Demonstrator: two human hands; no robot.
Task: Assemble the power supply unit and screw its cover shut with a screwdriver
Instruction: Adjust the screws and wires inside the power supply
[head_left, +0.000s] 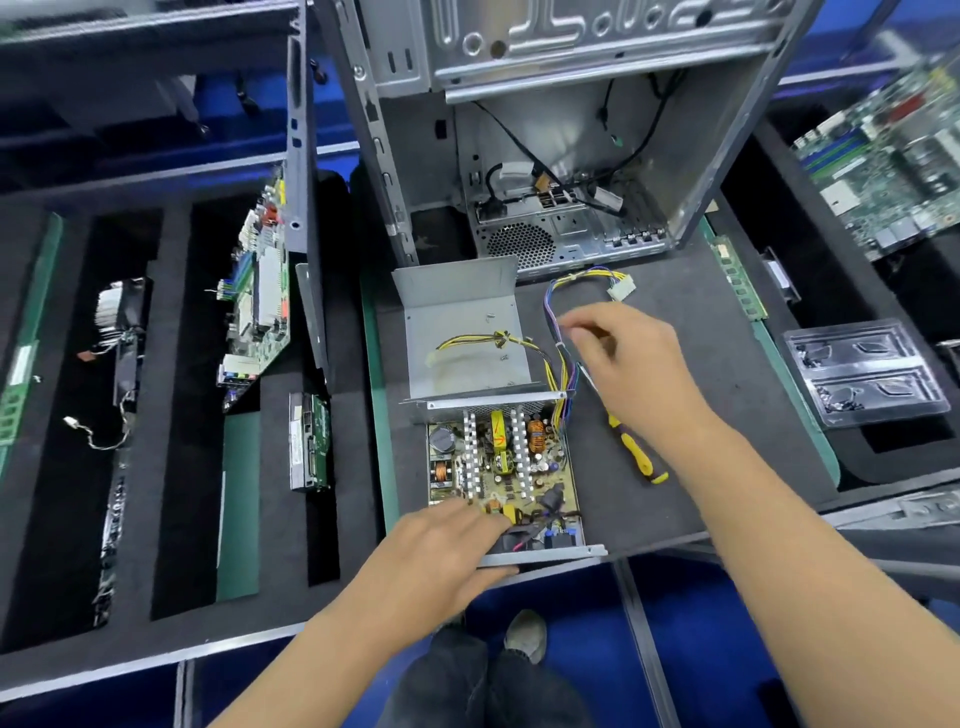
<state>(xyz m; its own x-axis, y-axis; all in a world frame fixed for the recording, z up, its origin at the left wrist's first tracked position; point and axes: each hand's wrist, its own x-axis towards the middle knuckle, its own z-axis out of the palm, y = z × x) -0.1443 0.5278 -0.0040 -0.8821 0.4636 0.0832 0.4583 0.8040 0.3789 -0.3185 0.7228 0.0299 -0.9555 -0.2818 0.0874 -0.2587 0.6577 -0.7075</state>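
**Open power supply steadied on the mat, cable bundle handled**

While the power supply unit (501, 467) lies open near the front edge of the dark work mat (675, 322), its circuit board, heat sinks and coils are exposed. The left hand (447, 540) is laid on the unit's near left corner, with the fingers stretched out fairly straight over the board and the front metal lip; nothing is seen to be gripped by it. The grey metal cover (462, 332) is stood open just behind the unit, and a short yellow-and-black cable (483, 340) and a few small screws (503, 357) are seen lying on its inner face. The right hand (628, 364) is held over the multicoloured cable bundle (558, 312) that runs out of the unit's far right corner to a white connector (622, 289); its fingers are curled near the wires, but motion blur prevents it being told whether the wires are pinched. A yellow-handled screwdriver (636, 449) is left lying on the mat, partly hidden beneath the right wrist. An empty computer case (571, 156) is stood behind the mat.
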